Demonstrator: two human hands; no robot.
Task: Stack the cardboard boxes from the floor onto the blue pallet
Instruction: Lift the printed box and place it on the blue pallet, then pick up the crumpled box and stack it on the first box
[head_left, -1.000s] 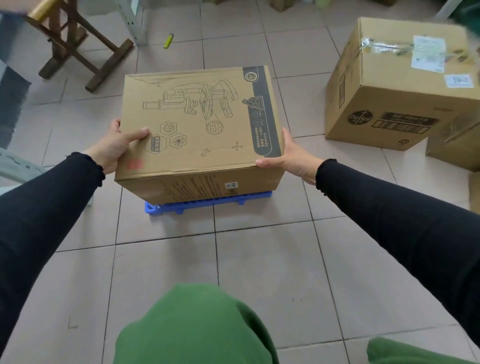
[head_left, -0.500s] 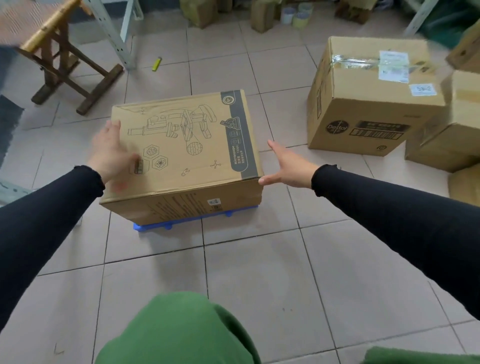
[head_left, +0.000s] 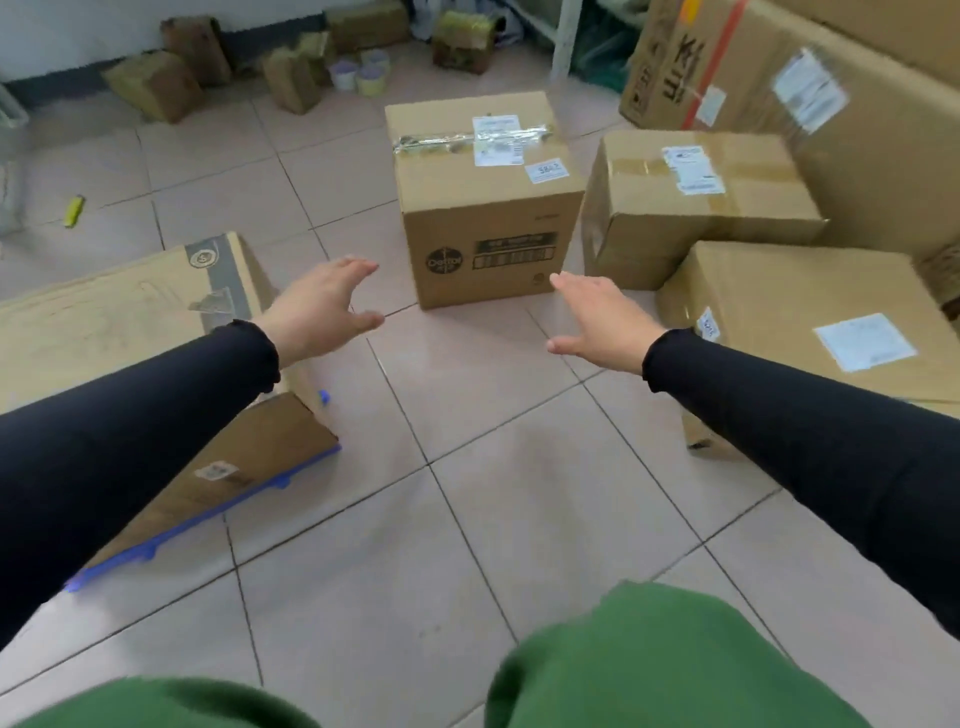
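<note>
My left hand (head_left: 319, 306) has its fingers (head_left: 358, 267) spread and bare, holding nothing; my right hand (head_left: 597, 322) matches it, fingers (head_left: 563, 283) splayed, palm down, empty. Both hover above the tiled floor (head_left: 467, 467), apart from each other. Right ahead of the fingertips, between the two hands, sits a cardboard box (head_left: 483, 208), upright and squarish, with shiny tape across its top, white labels there, and a round logo on its near face that looks like "Dettol", beside a blurred barcode panel. Just right of my right fingers, a second taped box (head_left: 696, 208) with a white shipping label, and nearer me a third box (head_left: 810, 322) with a white sticker; the print is too blurred to read. Behind my left wrist, the printed carton (head_left: 114, 322) rests on the blue pallet (head_left: 208, 514), its long axis running left to right, a dark strip along its right end. Black sleeves (head_left: 156, 415) cover both arms.
</note>
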